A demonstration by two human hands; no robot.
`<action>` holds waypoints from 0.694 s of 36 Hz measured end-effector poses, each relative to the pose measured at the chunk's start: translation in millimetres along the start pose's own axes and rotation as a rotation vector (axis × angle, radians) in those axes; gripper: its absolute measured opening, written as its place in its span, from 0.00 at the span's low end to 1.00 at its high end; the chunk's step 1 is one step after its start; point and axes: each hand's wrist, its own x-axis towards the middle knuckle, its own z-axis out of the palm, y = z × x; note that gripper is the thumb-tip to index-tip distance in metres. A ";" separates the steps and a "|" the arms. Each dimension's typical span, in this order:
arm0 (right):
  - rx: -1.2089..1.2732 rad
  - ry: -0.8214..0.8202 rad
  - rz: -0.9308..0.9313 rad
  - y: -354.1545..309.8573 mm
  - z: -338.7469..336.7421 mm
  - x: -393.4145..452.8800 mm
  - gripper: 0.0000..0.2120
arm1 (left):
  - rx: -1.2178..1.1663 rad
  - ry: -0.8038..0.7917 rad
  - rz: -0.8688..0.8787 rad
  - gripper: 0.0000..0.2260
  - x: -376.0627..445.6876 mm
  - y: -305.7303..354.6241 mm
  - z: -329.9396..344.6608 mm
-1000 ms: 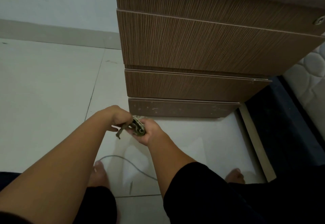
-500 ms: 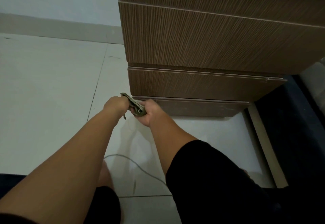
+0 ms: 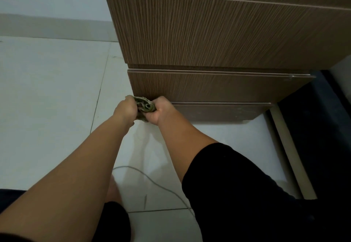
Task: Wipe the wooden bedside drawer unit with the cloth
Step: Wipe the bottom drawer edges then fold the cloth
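The wooden bedside drawer unit (image 3: 209,32) fills the upper right, brown with fine vertical grain, its drawer fronts stacked above a darker plinth. A bunched green-grey cloth (image 3: 144,106) sits between my two hands, right at the lower left corner of the bottom drawer front. My left hand (image 3: 126,110) grips the cloth's left side. My right hand (image 3: 160,111) grips its right side, knuckles against the plinth. Most of the cloth is hidden inside the fists.
Pale floor tiles (image 3: 47,99) spread to the left up to a skirting board. A thin grey cable (image 3: 152,182) curves over the floor between my arms. A dark bed base (image 3: 322,137) and a light strip (image 3: 288,152) lie right of the unit.
Both hands have moved forward and up with the cloth, from above the floor to the bottom drawer's lower left corner. The view has closed in on the unit.
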 end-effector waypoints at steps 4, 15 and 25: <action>-0.020 0.015 0.027 -14.2 -9.3 -4.8 0.21 | -0.017 -0.020 0.035 0.18 -2.8 3.0 9.0; 0.022 0.115 -0.085 -66.3 -62.5 -22.9 0.18 | -0.208 -0.215 -0.024 0.18 -9.9 10.2 49.4; -0.033 0.204 -0.172 -115.9 -114.6 -44.3 0.17 | -0.057 -0.315 -0.053 0.09 -17.4 13.4 100.6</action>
